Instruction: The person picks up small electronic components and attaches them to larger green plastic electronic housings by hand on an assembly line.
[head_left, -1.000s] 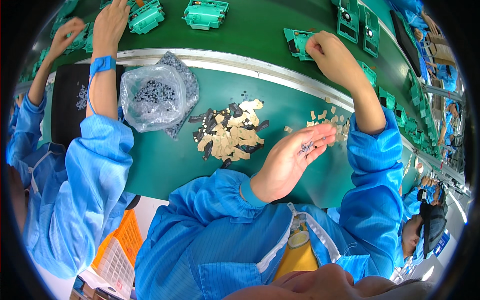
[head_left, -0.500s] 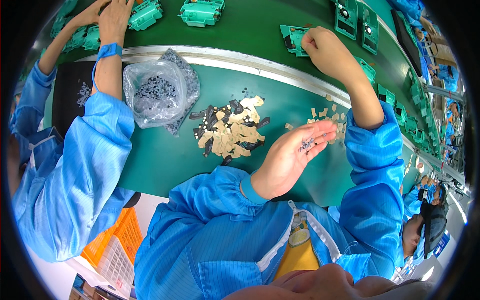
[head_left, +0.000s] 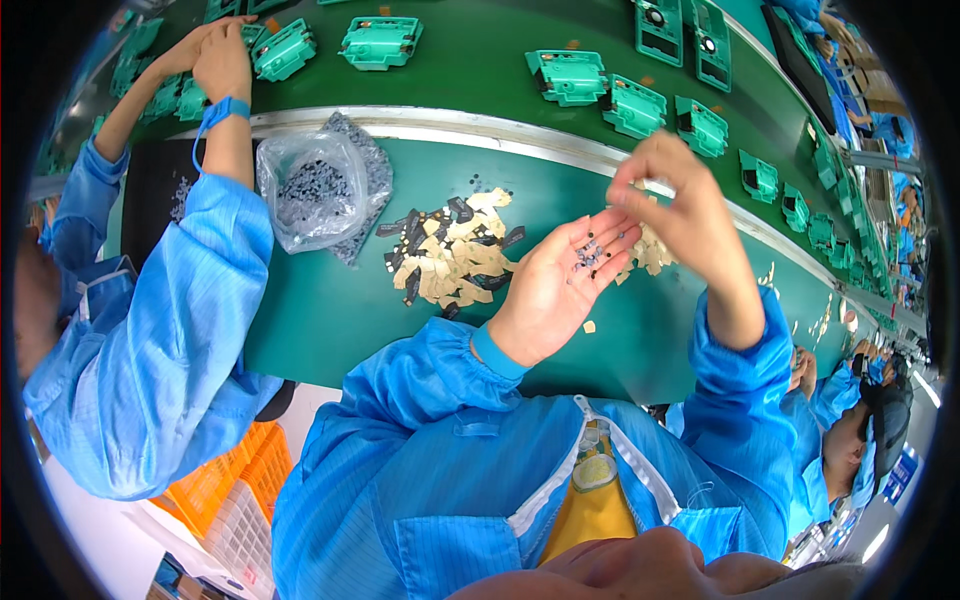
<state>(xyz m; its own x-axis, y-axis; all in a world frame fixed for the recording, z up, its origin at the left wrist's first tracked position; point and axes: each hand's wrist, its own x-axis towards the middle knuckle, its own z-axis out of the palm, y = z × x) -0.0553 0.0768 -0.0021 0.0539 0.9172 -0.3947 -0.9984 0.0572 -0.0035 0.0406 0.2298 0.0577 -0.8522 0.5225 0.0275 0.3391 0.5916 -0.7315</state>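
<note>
Small grey and black rounded parts (head_left: 588,258) sit loose on the person's left hand (head_left: 545,295), scattered over the palm and the base of the fingers above the green tabletop (head_left: 330,340). Left hand is palm up, fingers stretched out, not clamped on anything. Parts look like a mix: several bluish-grey, a few solid black, not lined up, some in a loose clump, others apart. Right hand (head_left: 680,205) is bent over the left fingertips, thumb and fingers curled; motion blur there, can't tell whether the tips meet or pinch a part. Exact shape and count of the parts: too small to read. Cream paper-like scraps (head_left: 652,255) beside the left fingers are partly covered by the hands; one cream square (head_left: 589,327) lies alone nearer the body. Mixed pile of cream pieces and black strips (head_left: 455,255) sits left of the left hand, layers overlapping, lower ones hidden. Clear plastic bag (head_left: 300,236) of similar grey and black bits is left of that; a flatter filled bag lies partly behind it. Pale green plastic housings (head_left: 635,106) sit on the dark green belt (head_left: 480,85) beyond; those along the upper edge are cut off. Co-worker's hands (head_left: 222,62) overlap at upper left, hiding whatever's under them.
</note>
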